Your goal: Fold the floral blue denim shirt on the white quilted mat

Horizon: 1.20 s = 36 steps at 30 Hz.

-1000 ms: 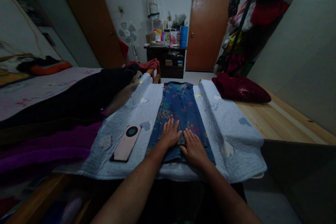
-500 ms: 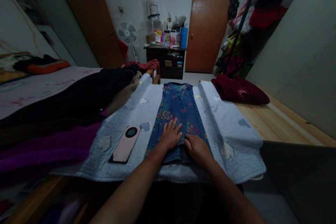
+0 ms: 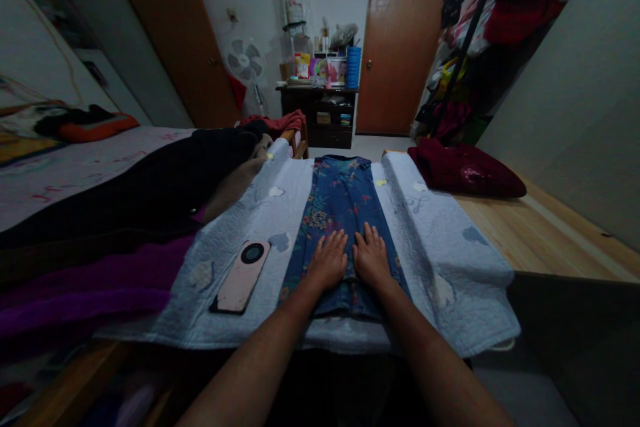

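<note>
Garment (image 3: 345,197) under left hand (image 3: 329,260), right hand (image 3: 371,257); bedsheet lettering (image 3: 55,193) too blurred.

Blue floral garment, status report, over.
Left bare hand and right bare hand flat on blue floral fabric garment. Pink phone with black round camera beside it, not in the way.

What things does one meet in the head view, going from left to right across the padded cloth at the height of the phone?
Phone, left hand, right hand, pale patch on the cloth.
</note>
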{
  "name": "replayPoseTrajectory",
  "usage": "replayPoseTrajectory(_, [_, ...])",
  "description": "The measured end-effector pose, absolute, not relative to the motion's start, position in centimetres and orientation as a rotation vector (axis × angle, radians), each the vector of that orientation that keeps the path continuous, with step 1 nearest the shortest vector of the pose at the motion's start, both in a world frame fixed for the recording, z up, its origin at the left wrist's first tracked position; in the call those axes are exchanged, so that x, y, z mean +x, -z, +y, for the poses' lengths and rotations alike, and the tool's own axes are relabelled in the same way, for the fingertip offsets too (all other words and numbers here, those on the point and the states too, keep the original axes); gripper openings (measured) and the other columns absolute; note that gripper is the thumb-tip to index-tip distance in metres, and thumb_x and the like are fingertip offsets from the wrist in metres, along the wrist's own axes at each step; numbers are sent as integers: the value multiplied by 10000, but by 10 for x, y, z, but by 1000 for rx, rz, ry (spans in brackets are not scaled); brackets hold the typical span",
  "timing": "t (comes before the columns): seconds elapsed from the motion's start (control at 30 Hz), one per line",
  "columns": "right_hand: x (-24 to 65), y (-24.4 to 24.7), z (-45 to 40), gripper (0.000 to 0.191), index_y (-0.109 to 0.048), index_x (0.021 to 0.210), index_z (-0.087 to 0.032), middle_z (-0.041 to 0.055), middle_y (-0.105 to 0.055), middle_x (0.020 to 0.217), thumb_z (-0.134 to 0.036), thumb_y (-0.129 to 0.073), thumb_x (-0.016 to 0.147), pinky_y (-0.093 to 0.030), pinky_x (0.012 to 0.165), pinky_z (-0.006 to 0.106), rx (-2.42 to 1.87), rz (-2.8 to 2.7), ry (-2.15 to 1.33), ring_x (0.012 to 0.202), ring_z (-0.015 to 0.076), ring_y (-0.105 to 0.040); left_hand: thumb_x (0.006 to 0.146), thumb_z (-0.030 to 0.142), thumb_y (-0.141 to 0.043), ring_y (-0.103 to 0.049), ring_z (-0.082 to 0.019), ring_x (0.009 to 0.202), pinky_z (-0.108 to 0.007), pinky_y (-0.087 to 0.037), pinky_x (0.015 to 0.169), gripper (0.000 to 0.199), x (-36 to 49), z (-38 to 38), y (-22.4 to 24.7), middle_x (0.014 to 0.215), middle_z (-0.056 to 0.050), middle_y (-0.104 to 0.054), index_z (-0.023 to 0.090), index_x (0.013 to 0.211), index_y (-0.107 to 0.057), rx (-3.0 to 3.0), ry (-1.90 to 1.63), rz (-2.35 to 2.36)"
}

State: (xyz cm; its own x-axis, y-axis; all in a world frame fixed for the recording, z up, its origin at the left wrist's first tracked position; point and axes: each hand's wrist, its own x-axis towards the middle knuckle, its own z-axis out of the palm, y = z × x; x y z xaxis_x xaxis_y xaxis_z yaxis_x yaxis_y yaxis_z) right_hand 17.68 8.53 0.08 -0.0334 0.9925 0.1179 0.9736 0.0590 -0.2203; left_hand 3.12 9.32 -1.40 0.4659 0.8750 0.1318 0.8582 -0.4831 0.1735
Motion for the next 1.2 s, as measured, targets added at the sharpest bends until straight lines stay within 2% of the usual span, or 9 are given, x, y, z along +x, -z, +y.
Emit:
replayPoseTrajectory(0.13, [180, -11, 99, 448, -520, 1358, -135, 138, -414, 1504, -267, -369, 958, -227, 1133, 503, -1981, -2168, -226, 1409, 285, -323, 955, 280, -341, -223, -225, 1467, -478, -180, 1197, 560, 31, 93, 14, 1585, -59, -280, 207, 1508, -297, 2624, -313, 1559])
replayPoseTrajectory(0.3, [168, -14, 126, 494, -457, 1415, -112, 147, -398, 1512, -175, -329, 942, -270, 1127, 416, -1889, -2085, -237, 1399, 235, -352, 956, 267, -322, -232, -206, 1464, -448, -199, 1193, 610, 31, 96, 17, 1584, -114, -269, 133, 1533, -179, 2539, -335, 1563])
replayPoseTrajectory(0.43, [161, -3, 131, 494, -423, 1442, -141, 117, -376, 1530, -210, -308, 966, -249, 1138, 423, -1883, -2130, -265, 1415, 222, -325, 950, 230, -313, -269, -183, 1450, -402, -223, 1190, 613, 30, 98, 17, 1577, -142, -277, 84, 1525, -157, 2447, -414, 1594])
replayPoseTrajectory(0.77, [169, -1, 137, 577, -309, 1499, -90, 121, -255, 1581, -333, -309, 976, -190, 1161, 449, -1975, -2183, -287, 1460, 254, -214, 974, 243, -301, -277, -195, 1447, -411, -211, 1198, 520, 31, 94, 13, 1560, -107, -330, 120, 1478, -332, 2513, -381, 1602])
replayPoseTrajectory(1.2, [183, 6, 113, 598, -301, 1513, -130, 79, -229, 1591, -437, -223, 1006, -153, 1171, 434, -1955, -2276, -228, 1465, 245, -197, 967, 243, -347, -324, -209, 1426, -422, -242, 1188, 510, 31, 97, 23, 1542, -98, -369, 135, 1465, -367, 2541, -441, 1622])
